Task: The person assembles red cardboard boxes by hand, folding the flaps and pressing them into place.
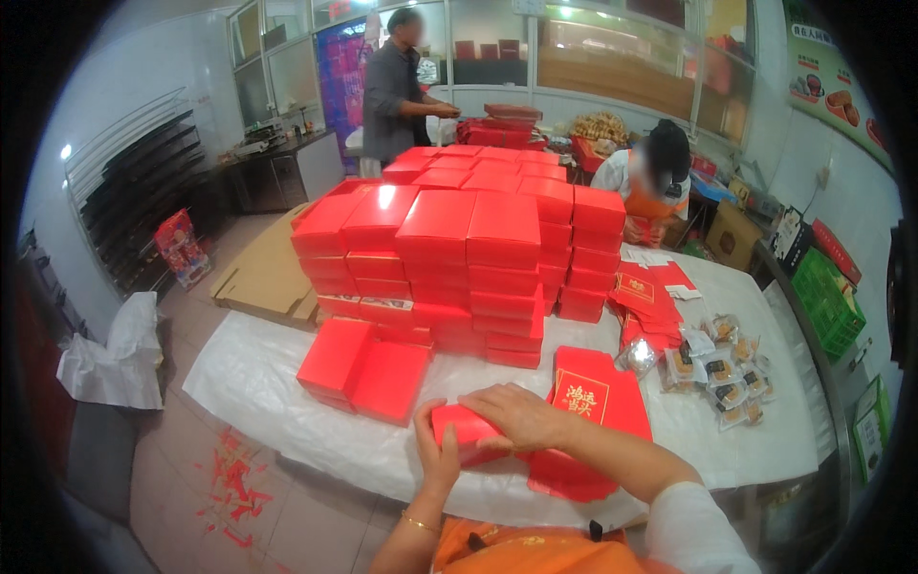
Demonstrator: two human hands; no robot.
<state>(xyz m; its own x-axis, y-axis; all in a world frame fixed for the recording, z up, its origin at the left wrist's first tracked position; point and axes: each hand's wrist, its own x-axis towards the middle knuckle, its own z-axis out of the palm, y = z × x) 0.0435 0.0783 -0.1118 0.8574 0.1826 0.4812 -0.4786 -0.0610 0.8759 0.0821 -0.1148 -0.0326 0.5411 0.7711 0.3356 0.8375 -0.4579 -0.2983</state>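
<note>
Between my two hands is a small red box (pixel 461 427), close to the table's near edge. My left hand (pixel 436 450) grips its left side, with a thin bracelet on that wrist. From the right, my right hand (pixel 516 417) lies over the top and right side of the same box. Flat red cartons (pixel 602 392) with gold print are piled beside my right hand. Just beyond my left hand sit loose red boxes (pixel 363 368), in front of a large stack of red boxes (pixel 469 230).
White sheeting (pixel 249 373) covers the table. At right lie clear-wrapped pastries (pixel 732 368) and a green crate (pixel 824 304). One person (pixel 392 96) stands behind the stack; another person (pixel 655 177) bends over the far right side. Red scraps (pixel 234 488) litter the floor.
</note>
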